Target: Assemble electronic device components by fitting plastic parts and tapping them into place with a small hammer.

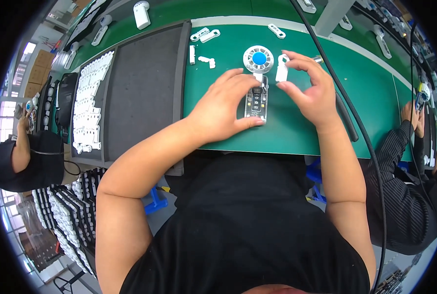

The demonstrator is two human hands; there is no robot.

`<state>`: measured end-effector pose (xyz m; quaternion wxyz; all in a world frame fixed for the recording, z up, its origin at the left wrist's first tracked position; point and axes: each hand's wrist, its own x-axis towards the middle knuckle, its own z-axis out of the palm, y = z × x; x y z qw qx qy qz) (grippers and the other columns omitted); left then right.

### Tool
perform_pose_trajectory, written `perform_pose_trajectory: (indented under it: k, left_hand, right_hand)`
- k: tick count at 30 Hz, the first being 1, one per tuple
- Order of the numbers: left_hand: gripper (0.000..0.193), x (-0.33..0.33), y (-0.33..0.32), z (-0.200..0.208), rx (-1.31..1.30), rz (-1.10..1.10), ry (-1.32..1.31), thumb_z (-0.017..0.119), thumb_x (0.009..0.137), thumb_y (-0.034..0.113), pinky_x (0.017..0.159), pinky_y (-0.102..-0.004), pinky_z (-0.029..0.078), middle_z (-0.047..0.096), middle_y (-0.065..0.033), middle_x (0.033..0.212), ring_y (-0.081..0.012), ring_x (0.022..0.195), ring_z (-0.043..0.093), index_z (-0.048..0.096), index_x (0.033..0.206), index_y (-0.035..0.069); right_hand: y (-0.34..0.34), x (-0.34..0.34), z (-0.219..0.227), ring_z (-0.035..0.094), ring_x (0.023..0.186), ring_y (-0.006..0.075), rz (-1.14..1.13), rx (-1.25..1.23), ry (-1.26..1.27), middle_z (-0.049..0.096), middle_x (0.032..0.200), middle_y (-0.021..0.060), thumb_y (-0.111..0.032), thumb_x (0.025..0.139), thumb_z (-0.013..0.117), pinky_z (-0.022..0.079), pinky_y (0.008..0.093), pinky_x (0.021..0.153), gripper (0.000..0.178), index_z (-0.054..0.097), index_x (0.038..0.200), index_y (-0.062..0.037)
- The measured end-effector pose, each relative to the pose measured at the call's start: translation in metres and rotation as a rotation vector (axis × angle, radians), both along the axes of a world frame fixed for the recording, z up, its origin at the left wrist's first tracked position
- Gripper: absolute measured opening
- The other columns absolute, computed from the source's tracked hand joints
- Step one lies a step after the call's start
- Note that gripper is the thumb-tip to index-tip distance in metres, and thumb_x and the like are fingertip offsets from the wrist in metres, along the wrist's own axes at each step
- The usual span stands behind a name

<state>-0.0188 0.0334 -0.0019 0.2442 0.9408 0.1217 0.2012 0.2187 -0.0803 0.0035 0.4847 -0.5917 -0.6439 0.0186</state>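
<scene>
A small handheld fan (248,59) with a round white head and blue centre lies on the green table in front of me. Its clear handle (256,111) shows dark inner parts. My left hand (219,105) grips this handle from the left, with the thumb at its lower end and the fingers near its top. Just right of the fan head, my right hand (312,90) holds a slim white plastic cover (282,71) upright between thumb and fingers. The cover is apart from the fan.
Several loose white parts (209,36) lie toward the table's back edge. On the left stands a dark tray (145,88) beside rows of white pieces (88,98). A black cable (343,90) hangs past my right hand, near a dark rod (347,117). People work at both sides.
</scene>
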Motion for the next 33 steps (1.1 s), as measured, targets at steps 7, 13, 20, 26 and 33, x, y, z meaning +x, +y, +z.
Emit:
perform_pose_trajectory:
  k: [7,13,20,26,33]
  left_hand:
    - [0.073,0.003,-0.004,-0.005,0.009,0.022,0.055,0.093,0.079,0.036,0.121,-0.0512,0.041,0.057,-0.0157,0.149,-0.0428,0.146,0.047,0.062,0.137,0.006]
    - [0.074,0.004,-0.003,-0.003,-0.073,0.024,0.086,0.094,0.076,0.026,0.120,-0.0488,0.043,0.052,-0.0186,0.150,-0.0415,0.145,0.047,0.062,0.139,0.004]
    - [0.068,0.003,-0.003,-0.007,-0.083,0.004,0.036,0.093,0.081,0.033,0.120,-0.0504,0.042,0.055,-0.0182,0.146,-0.0414,0.142,0.048,0.065,0.135,0.002]
    - [0.069,0.002,-0.004,-0.009,-0.068,0.013,0.024,0.093,0.081,0.033,0.120,-0.0502,0.042,0.054,-0.0187,0.147,-0.0414,0.143,0.048,0.064,0.135,0.001]
    - [0.095,0.000,-0.002,-0.014,-0.214,0.061,-0.009,0.095,0.078,0.036,0.120,-0.0500,0.042,0.053,-0.0230,0.149,-0.0434,0.143,0.049,0.047,0.153,0.001]
  right_hand:
    - [-0.001,-0.002,-0.005,0.067,0.105,0.0230,0.017,-0.100,0.095,0.075,0.135,0.0118,-0.013,0.077,0.089,0.054,0.0336,0.095,0.042,0.074,0.116,-0.0047]
    - [0.000,-0.002,-0.010,0.067,0.103,0.0229,0.034,-0.065,0.041,0.076,0.135,0.0105,-0.014,0.077,0.089,0.054,0.0337,0.094,0.040,0.074,0.114,-0.0046]
    - [0.001,-0.005,-0.007,0.070,0.122,0.0322,0.028,-0.113,-0.017,0.076,0.131,0.0128,-0.018,0.078,0.092,0.055,0.0423,0.105,0.039,0.075,0.112,-0.0058]
    - [0.001,-0.005,-0.008,0.070,0.120,0.0327,0.059,-0.096,-0.059,0.077,0.128,0.0130,-0.018,0.077,0.092,0.055,0.0426,0.103,0.038,0.076,0.109,-0.0051]
    - [-0.003,-0.020,0.001,0.069,0.119,0.0329,0.185,-0.191,-0.184,0.077,0.130,0.0121,-0.016,0.075,0.091,0.054,0.0427,0.103,0.041,0.076,0.110,-0.0034]
